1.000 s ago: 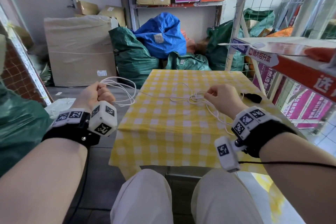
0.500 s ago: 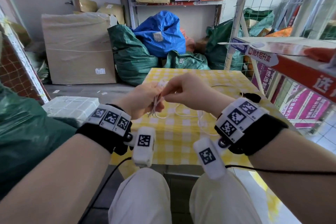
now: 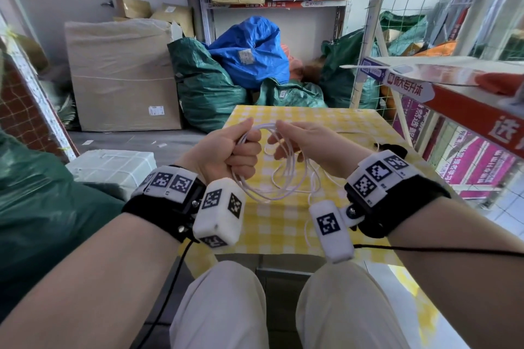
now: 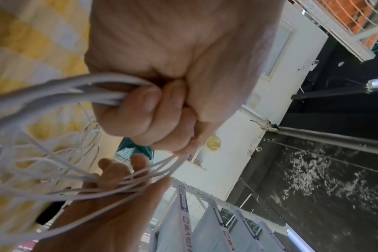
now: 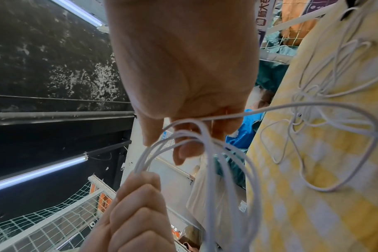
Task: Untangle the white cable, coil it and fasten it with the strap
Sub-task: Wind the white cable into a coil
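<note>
Both hands are raised above the near half of the yellow-and-white checked tabletop (image 3: 272, 224), close together, almost touching.

Left hand (image 3: 224, 150): a closed fist around a bundle of several loops of the thin white cable (image 3: 286, 176). The left wrist view shows the strands entering the fist at one side and leaving at the other, fingers (image 4: 145, 110) curled tight over them.

Right hand (image 3: 309, 144): just beside the left, on the far side of the same loops. Its fingers (image 5: 183, 150) are partly bent, and the strands pass across and between them; one strand runs under the fingertips in the right wrist view. I read this as a light pinch on the cable, not a full fist.

The gathered loops hang down from between the two hands in a loose oval, above the tabletop, towards my side of it. The rest of the cable (image 5: 326, 109) lies uncoiled on the cloth beyond and right of the hands, in slack, overlapping bends, and joins the held loops.

A small black strap-like object (image 3: 392, 148) lies on the tabletop just past the right wrist, apart from both hands. I cannot tell its exact shape.
</note>
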`<state>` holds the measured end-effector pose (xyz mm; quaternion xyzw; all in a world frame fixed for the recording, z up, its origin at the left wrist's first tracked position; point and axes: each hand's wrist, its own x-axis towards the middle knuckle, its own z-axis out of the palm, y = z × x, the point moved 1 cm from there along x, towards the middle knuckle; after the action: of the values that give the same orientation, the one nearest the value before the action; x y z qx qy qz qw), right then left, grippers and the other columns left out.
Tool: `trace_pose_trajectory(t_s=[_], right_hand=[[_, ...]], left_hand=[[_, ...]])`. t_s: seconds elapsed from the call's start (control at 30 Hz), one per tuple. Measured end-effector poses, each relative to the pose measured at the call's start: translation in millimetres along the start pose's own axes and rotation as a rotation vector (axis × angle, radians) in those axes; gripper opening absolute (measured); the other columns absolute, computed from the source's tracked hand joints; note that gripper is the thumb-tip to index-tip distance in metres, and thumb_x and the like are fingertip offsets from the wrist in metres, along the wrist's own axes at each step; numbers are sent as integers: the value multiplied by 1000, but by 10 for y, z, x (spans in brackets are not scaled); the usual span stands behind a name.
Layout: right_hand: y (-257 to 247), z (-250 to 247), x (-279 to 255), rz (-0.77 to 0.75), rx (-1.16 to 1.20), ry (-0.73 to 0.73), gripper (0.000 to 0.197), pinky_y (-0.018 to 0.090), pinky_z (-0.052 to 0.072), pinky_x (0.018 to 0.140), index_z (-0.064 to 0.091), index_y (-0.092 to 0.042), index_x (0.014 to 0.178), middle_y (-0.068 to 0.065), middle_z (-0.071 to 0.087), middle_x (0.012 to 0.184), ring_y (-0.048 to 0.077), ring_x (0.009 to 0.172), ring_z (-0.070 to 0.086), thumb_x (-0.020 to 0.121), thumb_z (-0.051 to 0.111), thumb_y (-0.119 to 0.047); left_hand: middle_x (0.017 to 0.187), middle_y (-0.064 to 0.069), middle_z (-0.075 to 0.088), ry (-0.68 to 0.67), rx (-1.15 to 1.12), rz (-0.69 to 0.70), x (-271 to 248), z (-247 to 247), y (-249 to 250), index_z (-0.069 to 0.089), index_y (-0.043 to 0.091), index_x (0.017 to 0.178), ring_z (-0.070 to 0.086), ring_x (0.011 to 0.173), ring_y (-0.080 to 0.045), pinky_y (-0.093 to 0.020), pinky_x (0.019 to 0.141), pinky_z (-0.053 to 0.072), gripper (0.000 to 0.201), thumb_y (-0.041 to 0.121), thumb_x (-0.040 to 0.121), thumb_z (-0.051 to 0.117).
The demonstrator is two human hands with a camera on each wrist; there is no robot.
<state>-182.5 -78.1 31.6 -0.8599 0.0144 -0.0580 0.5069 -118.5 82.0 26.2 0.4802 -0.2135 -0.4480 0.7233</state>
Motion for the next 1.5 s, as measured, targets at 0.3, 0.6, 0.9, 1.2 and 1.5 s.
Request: trace_pose_trajectory(t_s=[0.3, 0.6, 0.9, 1.2, 1.5], right_hand=[[113, -20, -20, 22, 108, -14, 13, 20, 53, 56, 58, -13, 84, -2, 48, 63, 6, 48, 50, 95, 57, -20], [352, -296, -35, 118, -20, 205, 23, 19, 28, 42, 66, -13, 81, -4, 48, 58, 9, 46, 33, 91, 62, -33], [590, -520, -21, 185, -195, 461, 9, 22, 39, 54, 65, -19, 78, -3, 58, 71, 14, 65, 51, 86, 67, -24], [125, -29, -30, 80, -895, 235, 17, 31, 49, 64, 61, -29, 86, -2, 65, 97, 22, 86, 61, 91, 49, -18], [-281, 320, -66, -340, -554, 40, 15, 23, 47, 68, 72, -20, 78, -5, 67, 75, 11, 72, 59, 81, 62, -10]], left_hand=[[52, 9, 12, 13, -217, 20, 30, -225, 59, 51, 16, 54, 9, 40, -5, -15, 35, 23, 49, 41, 94, 36], [38, 5, 19, 200, -378, 207, -20, -611, 253, 47, 17, 46, 6, 41, -4, -16, 33, 20, 61, 31, 102, 25], [34, 7, 22, 579, -603, 321, -217, -1150, 256, 32, 17, 42, 20, 26, -9, -15, 31, 21, 58, 22, 100, 29], [43, 7, 32, 490, -151, 407, -3, -662, 254, 36, 18, 65, 31, 36, -8, -19, 43, 32, 35, 17, 99, 30], [63, -5, 48, 404, 511, 298, 129, 1, -52, 49, 8, 75, 49, 51, -12, -23, 48, 42, 24, 5, 97, 38]])
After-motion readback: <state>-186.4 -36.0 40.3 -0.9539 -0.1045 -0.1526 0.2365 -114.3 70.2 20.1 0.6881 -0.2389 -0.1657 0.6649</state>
